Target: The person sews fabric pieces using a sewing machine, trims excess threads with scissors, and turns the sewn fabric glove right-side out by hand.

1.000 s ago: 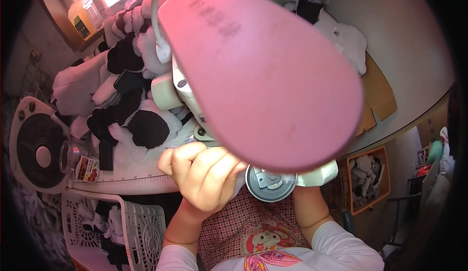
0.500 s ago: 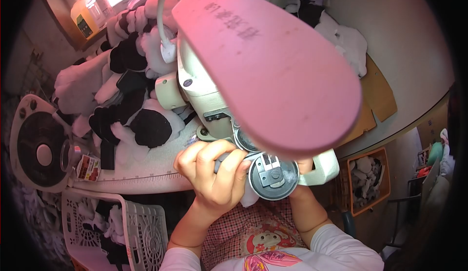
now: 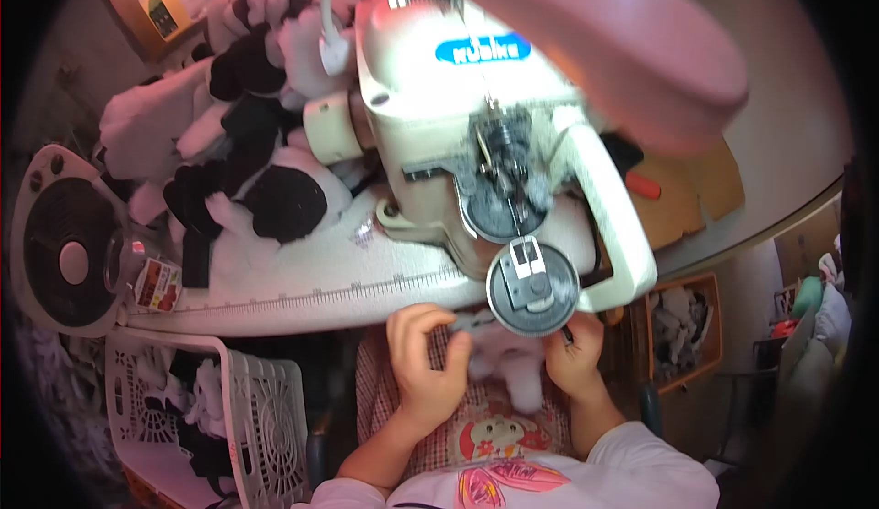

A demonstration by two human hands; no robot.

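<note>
A pale, fluffy plush piece [image 3: 520,376] hangs in front of the lower round disc [image 3: 534,287] of the white sewing machine [image 3: 394,124]. My left hand [image 3: 426,362] is left of the disc, fingers curled, with the piece's greyish edge at its fingertips. My right hand [image 3: 574,358] is closed on the piece's other side, just below the disc's right edge. A small dark tip shows between its fingers; I cannot make out what it is. The machine's needle area [image 3: 504,161] and upper disc are exposed.
A pink lamp-like cover [image 3: 632,42] overhangs the machine's right side. Black and white plush pieces [image 3: 284,202] are heaped on the left of the table. A fan [image 3: 69,243] stands at far left, above a white plastic basket [image 3: 261,427]. An orange crate [image 3: 682,335] stands at right.
My view has shifted, bringing the machine's front out from behind the pink cover. Both hands are now lower and farther from the disc, and the plush piece hangs below it.
</note>
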